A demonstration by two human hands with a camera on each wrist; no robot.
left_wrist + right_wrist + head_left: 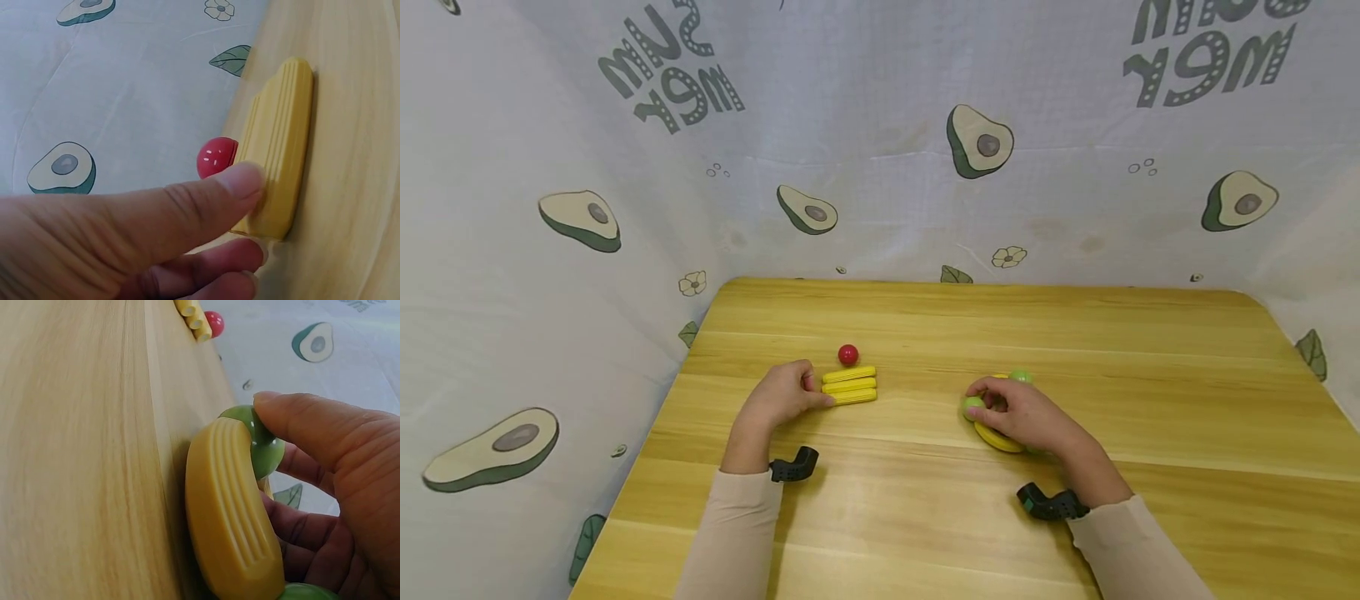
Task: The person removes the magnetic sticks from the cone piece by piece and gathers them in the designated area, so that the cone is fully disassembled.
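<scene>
Three ridged yellow sticks [853, 385] lie side by side on the table, with a red ball [847, 355] just beyond them. My left hand [781, 393] is at their left end, its thumb tip overlapping the nearest stick and its fingers loosely bent. Farther right, my right hand [1033, 412] pinches a green ball [973, 407] between thumb and fingers. That ball sits at the end of a curved, grooved yellow piece [228, 506]. Another green ball [1020, 377] shows behind the hand, and part of a green one [306, 592] is at the curved piece's near end.
The wooden table [895, 500] meets a white curtain [880, 208] printed with avocados at the back and left. A black wrist camera [793, 465] is worn on the left wrist, another camera [1051, 503] on the right.
</scene>
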